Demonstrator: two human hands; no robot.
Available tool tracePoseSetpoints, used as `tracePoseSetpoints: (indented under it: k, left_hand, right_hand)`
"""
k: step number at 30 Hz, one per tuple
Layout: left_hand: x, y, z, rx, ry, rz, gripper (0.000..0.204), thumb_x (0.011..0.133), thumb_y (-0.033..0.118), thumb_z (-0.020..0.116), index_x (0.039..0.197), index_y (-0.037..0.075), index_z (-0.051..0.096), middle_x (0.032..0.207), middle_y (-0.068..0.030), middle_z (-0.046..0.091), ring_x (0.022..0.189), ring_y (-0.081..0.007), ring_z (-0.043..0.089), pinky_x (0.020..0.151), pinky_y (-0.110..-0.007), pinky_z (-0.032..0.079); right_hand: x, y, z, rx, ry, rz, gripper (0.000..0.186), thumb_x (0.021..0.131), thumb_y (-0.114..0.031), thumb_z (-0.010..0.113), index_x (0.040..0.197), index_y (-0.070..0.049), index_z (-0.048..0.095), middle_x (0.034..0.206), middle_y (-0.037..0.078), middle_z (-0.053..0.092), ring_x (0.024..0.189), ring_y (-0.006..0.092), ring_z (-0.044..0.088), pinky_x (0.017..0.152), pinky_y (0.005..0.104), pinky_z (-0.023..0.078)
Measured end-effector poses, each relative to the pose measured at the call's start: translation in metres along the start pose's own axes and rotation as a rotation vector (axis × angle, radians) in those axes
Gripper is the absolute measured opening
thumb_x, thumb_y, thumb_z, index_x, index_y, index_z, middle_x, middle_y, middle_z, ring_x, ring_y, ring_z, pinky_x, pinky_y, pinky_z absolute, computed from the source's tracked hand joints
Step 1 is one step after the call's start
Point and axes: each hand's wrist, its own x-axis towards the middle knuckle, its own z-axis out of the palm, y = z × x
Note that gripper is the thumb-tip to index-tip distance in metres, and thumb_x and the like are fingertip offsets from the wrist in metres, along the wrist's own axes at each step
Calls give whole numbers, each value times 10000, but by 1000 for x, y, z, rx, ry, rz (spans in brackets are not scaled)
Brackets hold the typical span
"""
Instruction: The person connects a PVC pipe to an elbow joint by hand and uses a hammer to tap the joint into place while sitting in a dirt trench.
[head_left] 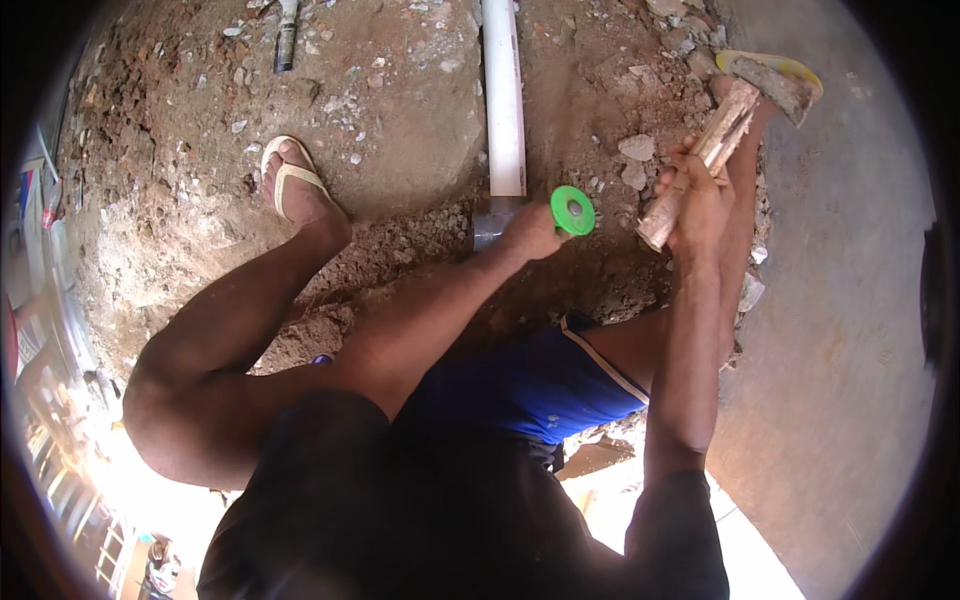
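Observation:
My left hand (537, 232) is closed around what looks like a chisel with a round green guard (573, 210). A grey metal stud shows at the guard's centre; the shaft below is hidden. Just beside this hand, a white pipe (504, 100) ends at a grey fitting (490, 218) in the dug soil. Farther right, my right hand (700, 205) grips a tool by its rough, thick wooden handle (722, 128). The tool's dull grey head (780, 92) lies over my right foot, near a yellow sandal edge (790, 66). Its exact kind is unclear.
Broken soil and rubble (400, 110) surround the pipe, with loose stones (636, 148) near my right hand. A smooth concrete floor (840, 300) borders the dirt on the right. My left foot in a cream flip-flop (292, 180) rests on the soil. A dark-ended tool (286, 45) lies at the far left.

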Motion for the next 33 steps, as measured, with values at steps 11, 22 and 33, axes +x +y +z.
tracePoseSetpoints:
  k: [11, 22, 33]
  left_hand:
    - [-87, 44, 65, 83, 141, 247, 260, 756, 66, 646, 1014, 39, 667, 989, -210, 682, 881, -353, 687, 791, -465, 540]
    - [27, 15, 4, 159, -165, -40, 323, 845, 299, 714, 965, -1, 692, 979, -217, 692, 951, -394, 664, 810, -477, 531]
    - [7, -25, 14, 23, -116, 5, 336, 849, 281, 726, 1063, 29, 667, 981, -250, 674, 962, -420, 642, 806, -489, 510]
  right_hand:
    - [-60, 37, -23, -83, -43, 93, 251, 866, 40, 525, 1109, 12, 584, 938, 108, 640, 600, 130, 587, 502, 252, 494]
    - [-75, -98, -37, -244, 310, -502, 466, 933, -157, 661, 1288, 69, 462, 788, 87, 611, 592, 148, 592, 512, 249, 493]
    - [-111, 42, -65, -400, -188, 468, 387, 837, 58, 601, 1210, 23, 502, 871, 116, 648, 564, 151, 607, 464, 273, 522]
